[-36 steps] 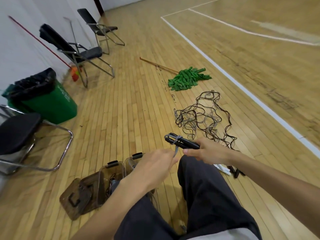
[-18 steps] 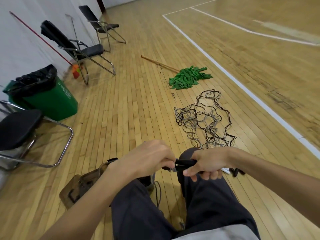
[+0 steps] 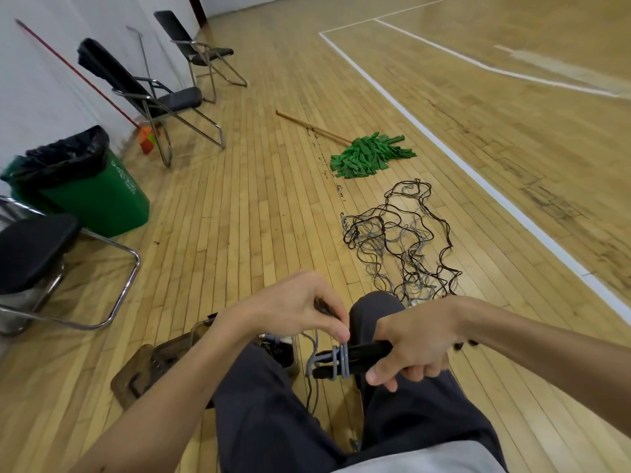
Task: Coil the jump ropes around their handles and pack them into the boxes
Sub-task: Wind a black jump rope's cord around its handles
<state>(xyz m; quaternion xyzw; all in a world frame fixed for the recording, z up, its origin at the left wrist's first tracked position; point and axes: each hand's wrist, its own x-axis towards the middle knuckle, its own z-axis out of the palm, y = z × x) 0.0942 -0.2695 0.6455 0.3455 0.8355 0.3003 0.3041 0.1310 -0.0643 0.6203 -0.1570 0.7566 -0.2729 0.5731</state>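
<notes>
My right hand grips a pair of black jump rope handles held level above my knees. A grey rope is wound in a few turns around their left end, and its loose part hangs down between my legs. My left hand pinches that rope just above the wraps. A tangled heap of black and grey jump ropes lies on the wooden floor ahead. Brown see-through boxes sit on the floor by my left leg, partly hidden by my left arm.
A green mop with a wooden stick lies beyond the rope heap. A green bin with a black liner stands at the left wall. Folding chairs stand along the left, the nearest chair close to my left arm.
Both hands have dropped lower toward my lap. The handles now show more grey rope turns around their left end. My left hand has moved above the wraps.
</notes>
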